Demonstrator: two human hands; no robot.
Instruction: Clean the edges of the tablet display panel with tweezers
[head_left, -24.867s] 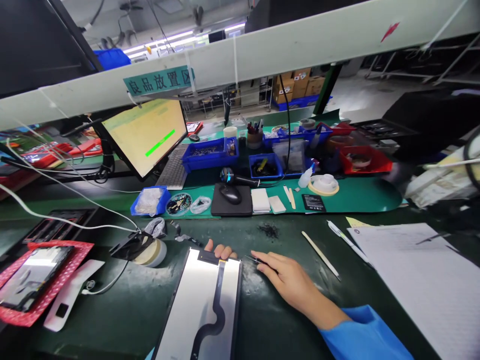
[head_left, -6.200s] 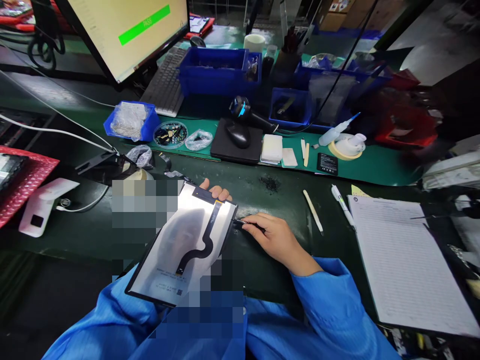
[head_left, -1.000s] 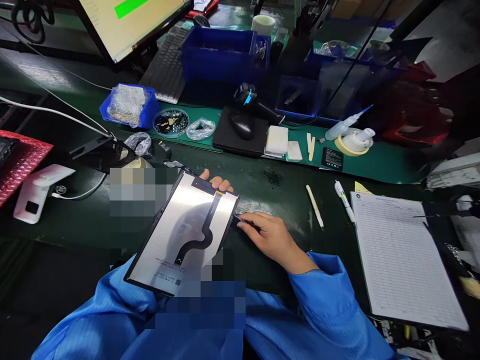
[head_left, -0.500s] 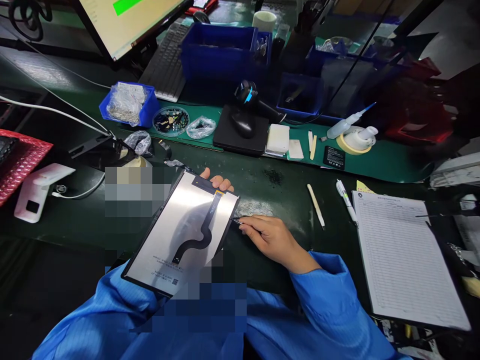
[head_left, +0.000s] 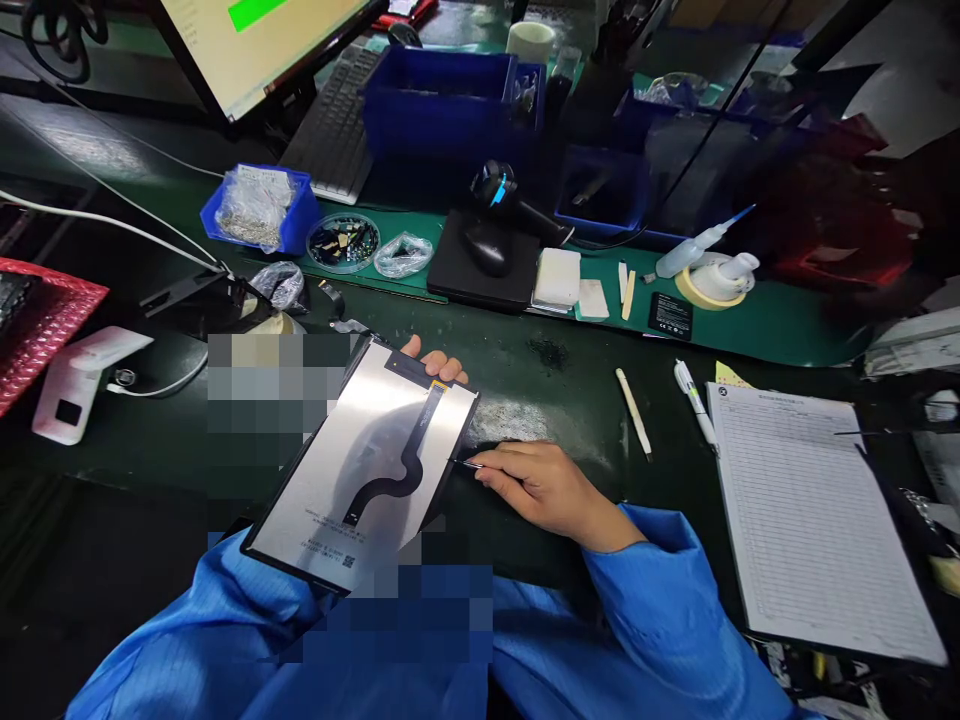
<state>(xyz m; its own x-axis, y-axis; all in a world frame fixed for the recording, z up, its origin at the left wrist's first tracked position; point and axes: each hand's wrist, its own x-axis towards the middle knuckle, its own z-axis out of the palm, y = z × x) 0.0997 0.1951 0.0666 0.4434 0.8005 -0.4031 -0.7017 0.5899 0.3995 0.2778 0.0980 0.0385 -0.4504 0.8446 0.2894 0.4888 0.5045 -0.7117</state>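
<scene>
A display panel (head_left: 315, 490) with a pale back and a curved black ribbon cable (head_left: 411, 470) is tilted up in front of me. My left hand (head_left: 439, 364) holds it from behind; only fingertips curl over its top edge, and the rest is hidden. Between thumb and fingers, my right hand (head_left: 544, 490) pinches a thin, dark pointed tool (head_left: 466, 463). The tool's tip is at the panel's right edge, partway down. Blurred blocks cover part of the panel's lower right side.
Right of my hands lie a cream stick (head_left: 634, 414), a white pen (head_left: 695, 405) and a printed form (head_left: 817, 510). Behind are a mouse (head_left: 485, 247), a scanner (head_left: 525, 210), a round dish of small parts (head_left: 343, 243) and blue bins (head_left: 442, 110). A white cable (head_left: 169, 386) lies left.
My right hand and the tool have moved slightly down along the panel's right edge. My left hand and the panel look almost the same.
</scene>
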